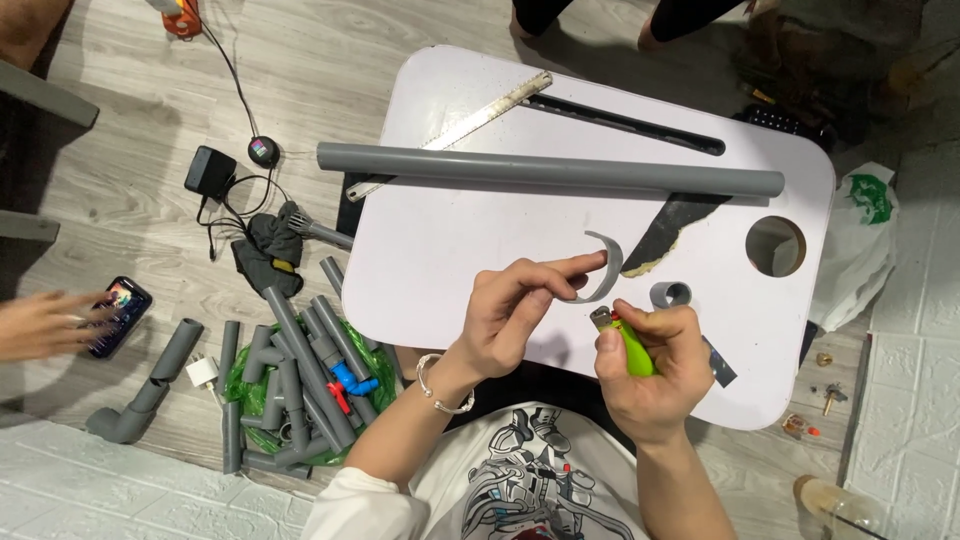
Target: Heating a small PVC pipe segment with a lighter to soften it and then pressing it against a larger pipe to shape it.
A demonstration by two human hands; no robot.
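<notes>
Grey curved plastic strip pinched in left hand grip, green lighter clasped in right hand just below

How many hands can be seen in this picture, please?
3. The left hand holds a curved grey strip, the right hand a green lighter, and another person's hand touches a phone.
</notes>
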